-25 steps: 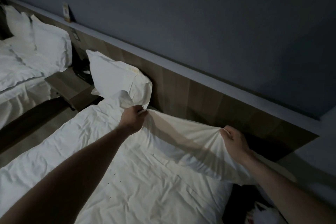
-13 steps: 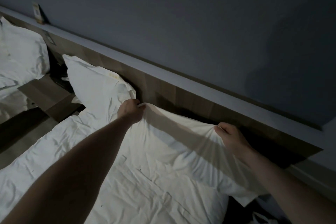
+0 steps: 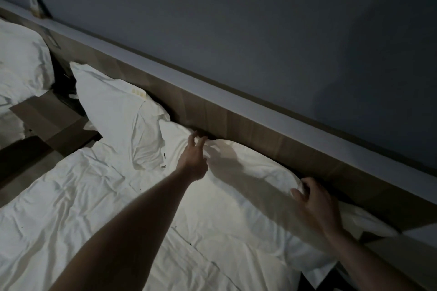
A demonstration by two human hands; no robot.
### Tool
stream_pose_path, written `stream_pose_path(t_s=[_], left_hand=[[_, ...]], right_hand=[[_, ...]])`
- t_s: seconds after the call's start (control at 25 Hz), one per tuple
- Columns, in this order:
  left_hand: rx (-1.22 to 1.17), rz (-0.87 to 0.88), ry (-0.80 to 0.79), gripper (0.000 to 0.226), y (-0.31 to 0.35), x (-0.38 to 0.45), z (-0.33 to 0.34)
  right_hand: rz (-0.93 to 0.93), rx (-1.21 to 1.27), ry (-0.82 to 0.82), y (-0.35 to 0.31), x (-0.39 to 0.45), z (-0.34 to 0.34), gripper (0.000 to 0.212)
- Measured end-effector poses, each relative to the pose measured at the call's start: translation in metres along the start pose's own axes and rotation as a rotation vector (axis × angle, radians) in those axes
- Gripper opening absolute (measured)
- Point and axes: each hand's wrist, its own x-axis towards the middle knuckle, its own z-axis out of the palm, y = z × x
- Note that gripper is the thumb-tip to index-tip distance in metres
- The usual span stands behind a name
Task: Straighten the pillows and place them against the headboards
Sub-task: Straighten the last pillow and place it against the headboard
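- Nothing is gripped by the left hand point(image 3: 192, 160): its fingers point(image 3: 192, 140) are spread just above the far left corner of the near pillow point(image 3: 246, 186), and contact with the cloth cannot be made out.
- The far right corner of that pillow is met by the right hand point(image 3: 316, 205), fingers curled loosely over the edge rather than pinched; whether cloth is held under them cannot be told.
- The near pillow is laid lengthwise along the headboard point(image 3: 236, 123), its far edge touching or just short of the wood; a dark gap is seen beyond the right hand.
- A second pillow point(image 3: 118, 111) is propped at the left, leaning on the headboard and overlapping the near pillow's left end.
- The step in hand is judged to be the settling of the near pillow. It would be done well if both far corners were pushed evenly back until the gap is closed, and the top then smoothed flat.
- The near pillow is seen as white, soft and slack, creased near the left hand and sagging towards the right end, where its case trails off loosely.
- The duvet point(image 3: 94, 208) beneath is left rumpled.
- On the other bed, far left, another pillow point(image 3: 21, 61) is already set upright.
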Motion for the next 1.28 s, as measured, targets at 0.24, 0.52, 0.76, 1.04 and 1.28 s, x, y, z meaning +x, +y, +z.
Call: stream_pose_path(t_s=[0.24,0.52,0.76,1.04,1.28], left_hand=[[0.071,-0.119,0.159,0.025,0.010,0.018,-0.003],[0.049,-0.106,0.222,0.025,0.034,0.047,-0.040],[0.168,-0.070,-0.099,0.060,0.033,0.040,-0.017],[0.194,0.093,-0.364,0.082,0.026,-0.003,0.027],[0.139,0.038,-0.257,0.085,0.035,0.012,0.035]], right_hand=[[0.003,-0.122,-0.102,0.027,-0.008,-0.026,0.020],[-0.069,-0.029,0.209,0.012,0.007,-0.059,0.014],[0.016,-0.258,0.025,0.039,-0.009,-0.047,0.035],[0.117,-0.218,-0.011,0.041,-0.018,-0.037,0.056],[-0.026,-0.186,-0.081,0.029,-0.026,-0.014,0.063]])
